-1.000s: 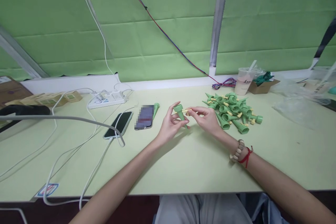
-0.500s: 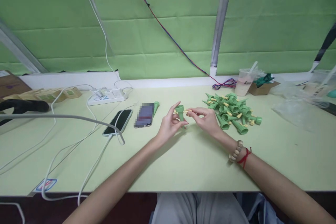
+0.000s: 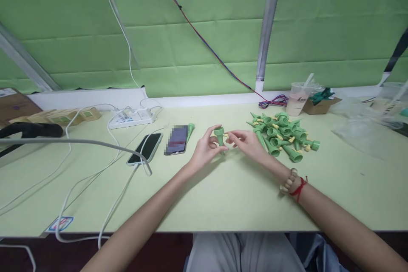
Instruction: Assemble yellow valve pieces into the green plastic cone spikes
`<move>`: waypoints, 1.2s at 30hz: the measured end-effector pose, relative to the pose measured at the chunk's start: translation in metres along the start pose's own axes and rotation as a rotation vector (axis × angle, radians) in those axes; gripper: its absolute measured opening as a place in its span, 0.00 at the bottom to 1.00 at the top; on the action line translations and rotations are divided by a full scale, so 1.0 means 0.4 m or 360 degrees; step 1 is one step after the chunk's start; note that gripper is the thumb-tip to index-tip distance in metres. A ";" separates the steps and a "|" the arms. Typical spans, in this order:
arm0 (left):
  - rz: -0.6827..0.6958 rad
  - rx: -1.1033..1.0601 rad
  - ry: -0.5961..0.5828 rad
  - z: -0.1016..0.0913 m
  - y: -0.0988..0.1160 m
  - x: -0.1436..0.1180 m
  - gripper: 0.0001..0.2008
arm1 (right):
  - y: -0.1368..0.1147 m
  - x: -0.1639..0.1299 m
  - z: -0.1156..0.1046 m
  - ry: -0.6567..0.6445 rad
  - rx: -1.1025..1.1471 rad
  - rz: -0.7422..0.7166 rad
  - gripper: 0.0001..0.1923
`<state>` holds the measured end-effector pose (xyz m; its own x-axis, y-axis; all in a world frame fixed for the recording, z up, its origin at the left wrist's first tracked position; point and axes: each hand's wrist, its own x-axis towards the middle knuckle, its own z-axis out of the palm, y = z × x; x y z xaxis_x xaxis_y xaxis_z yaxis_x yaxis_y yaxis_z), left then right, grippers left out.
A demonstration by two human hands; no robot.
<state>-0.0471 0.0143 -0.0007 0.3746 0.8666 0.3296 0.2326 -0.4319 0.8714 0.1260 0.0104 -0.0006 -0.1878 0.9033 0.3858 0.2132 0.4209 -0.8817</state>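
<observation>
Mid-assembly above the pale green desk (image 3: 223,195), the left hand (image 3: 205,153) gripped a green plastic cone spike (image 3: 219,136) while right-hand fingers (image 3: 232,137) pinched its small yellow side valve (image 3: 226,135), apparently needing seating

Matt green plastic spike (image 3: 219,137), smooth matt tabletop (image 3: 223,195), glossy phone (image 3: 145,148)

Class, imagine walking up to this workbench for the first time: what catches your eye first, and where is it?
At mid-table, the left hand holds a green cone piece upright while the right hand pinches a small yellow part at its side. Just right of the hands lies a heap of green cones. Left of them, two phones lie among white cables.
</observation>
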 end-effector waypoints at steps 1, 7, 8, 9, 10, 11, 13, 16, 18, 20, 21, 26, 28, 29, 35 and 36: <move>-0.0064 -0.0141 -0.0012 0.004 0.002 0.001 0.35 | -0.003 0.000 -0.005 0.0023 -0.0151 -0.0147 0.17; -0.0222 -0.0408 -0.0110 0.007 0.016 -0.005 0.37 | 0.006 -0.002 -0.021 0.0073 -0.0692 -0.0660 0.09; -0.0218 -0.0404 -0.0112 0.007 0.016 -0.007 0.37 | 0.009 -0.004 -0.020 0.0098 -0.0715 -0.0679 0.09; -0.0208 -0.0395 -0.0104 0.007 0.015 -0.009 0.37 | 0.010 -0.005 -0.016 0.0123 -0.0717 -0.0680 0.09; -0.0192 -0.0378 -0.0090 0.008 0.013 -0.010 0.37 | 0.011 -0.008 -0.012 0.0145 -0.0708 -0.0665 0.09; -0.0173 -0.0352 -0.0074 0.009 0.011 -0.012 0.37 | 0.010 -0.010 -0.007 0.0168 -0.0692 -0.0645 0.10; -0.0128 -0.0268 -0.0047 0.012 0.006 -0.014 0.37 | 0.007 -0.015 0.003 0.0191 -0.0660 -0.0604 0.10; -0.0071 -0.0069 -0.0032 0.014 0.000 -0.017 0.35 | -0.002 -0.019 0.012 0.0174 -0.0626 -0.0504 0.13; -0.0027 0.0099 -0.0046 0.011 -0.002 -0.019 0.33 | -0.005 -0.018 0.011 0.0137 -0.0575 -0.0355 0.16; 0.0039 0.0279 -0.0071 0.004 -0.003 -0.019 0.32 | -0.003 -0.013 0.007 0.0045 -0.0453 -0.0172 0.19; 0.0075 0.0361 -0.0090 -0.001 -0.004 -0.018 0.32 | 0.000 -0.010 0.004 -0.0021 -0.0369 -0.0089 0.20; 0.0170 0.0454 -0.0174 -0.023 -0.011 0.001 0.30 | 0.015 0.006 0.002 -0.0284 -0.0068 0.0064 0.22; 0.0096 0.0285 -0.0131 -0.023 -0.014 0.007 0.34 | 0.015 0.008 0.005 -0.0194 -0.0132 -0.0019 0.21; 0.0036 0.0157 -0.0118 -0.021 -0.015 0.010 0.37 | 0.014 0.007 0.006 -0.0111 -0.0201 -0.0081 0.19; -0.0217 -0.0370 -0.0169 -0.018 -0.011 0.014 0.44 | 0.020 0.005 -0.006 0.0052 -0.0560 -0.0481 0.16; -0.0245 -0.0382 -0.0191 -0.019 -0.009 0.014 0.41 | 0.022 0.005 -0.010 0.0036 -0.0597 -0.0523 0.14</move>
<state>-0.0526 0.0228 0.0008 0.4579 0.8755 0.1545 0.0817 -0.2145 0.9733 0.1314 0.0164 -0.0067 -0.2828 0.7178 0.6362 0.4771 0.6807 -0.5559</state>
